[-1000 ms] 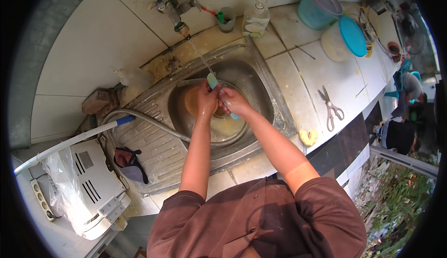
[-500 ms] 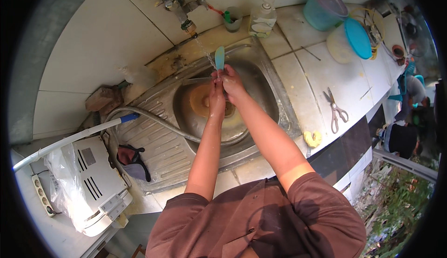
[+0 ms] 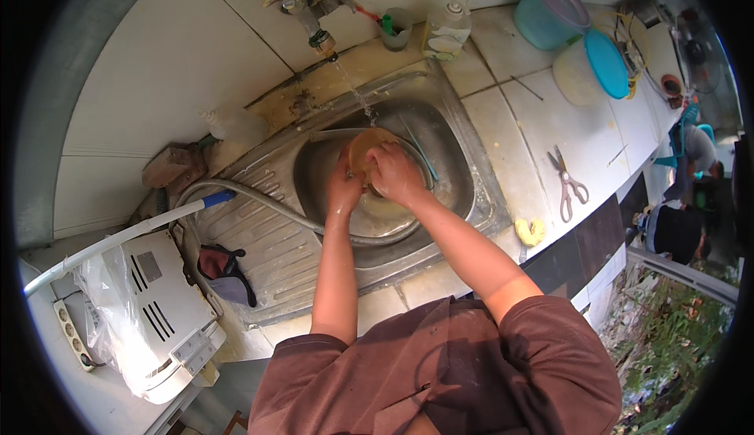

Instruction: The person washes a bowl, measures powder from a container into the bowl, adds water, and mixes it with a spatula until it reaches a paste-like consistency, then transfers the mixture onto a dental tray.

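In the steel sink [image 3: 463, 199], both my hands are on a round orange-brown dish [image 3: 365, 140]. My left hand [image 3: 345, 183] grips its left side, fingers partly hidden. My right hand [image 3: 393, 174] is on the dish with curled fingers pressed on its face. Water runs from the wall tap [image 3: 314, 26] just above the dish. A light blue utensil [image 3: 424, 156] lies in the basin at right of my hands, mostly seen as a thin edge. A grey hose [image 3: 275, 207] loops through the sink.
Scissors [image 3: 567, 187] and a yellow item [image 3: 530, 232] lie on the right counter, plastic containers [image 3: 550, 14] behind them. A soap bottle [image 3: 446, 30] stands by the tap. A white appliance [image 3: 157, 301] and a dark cloth [image 3: 224, 274] are at left. A person [image 3: 695, 148] is at far right.
The blue utensil, held up under the water earlier, now lies in the basin. My hands have moved down and taken hold of the orange-brown dish, which has risen to the stream.
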A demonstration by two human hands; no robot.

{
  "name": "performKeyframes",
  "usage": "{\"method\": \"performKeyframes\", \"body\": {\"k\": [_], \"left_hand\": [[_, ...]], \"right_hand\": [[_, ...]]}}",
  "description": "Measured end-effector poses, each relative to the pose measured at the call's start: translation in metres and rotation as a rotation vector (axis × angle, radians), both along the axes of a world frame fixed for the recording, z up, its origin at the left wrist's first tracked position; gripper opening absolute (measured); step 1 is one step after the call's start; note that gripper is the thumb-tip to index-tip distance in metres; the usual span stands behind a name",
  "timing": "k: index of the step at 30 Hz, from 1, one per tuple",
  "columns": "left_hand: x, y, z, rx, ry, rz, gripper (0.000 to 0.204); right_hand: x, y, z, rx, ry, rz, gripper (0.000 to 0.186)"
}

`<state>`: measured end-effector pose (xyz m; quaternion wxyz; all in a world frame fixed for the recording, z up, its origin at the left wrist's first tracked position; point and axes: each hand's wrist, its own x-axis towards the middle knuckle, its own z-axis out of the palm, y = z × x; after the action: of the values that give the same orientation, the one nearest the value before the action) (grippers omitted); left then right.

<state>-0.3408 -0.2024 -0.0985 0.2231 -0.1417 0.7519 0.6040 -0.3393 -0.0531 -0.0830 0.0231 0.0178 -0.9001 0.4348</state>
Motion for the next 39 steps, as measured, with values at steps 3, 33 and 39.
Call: {"method": "performKeyframes", "body": {"k": [3, 33, 39], "left_hand": [[0.000, 0.017, -0.012, -0.141, 0.321, -0.191, 0.069], [-0.005, -0.018, -0.002, 0.088, -0.001, 0.040, 0.060], [0.003, -0.078, -0.036, -0.141, 0.264, 0.039, 0.049]], "right_hand": [[-0.031, -0.022, -0.002, -0.526, -0.671, -0.333, 0.027], [-0.062, 0.040, 0.099, 0.332, -0.302, 0.242, 0.026], [-0.058, 0.124, 0.151, 0.108, -0.100, 0.072, 0.026]]}}
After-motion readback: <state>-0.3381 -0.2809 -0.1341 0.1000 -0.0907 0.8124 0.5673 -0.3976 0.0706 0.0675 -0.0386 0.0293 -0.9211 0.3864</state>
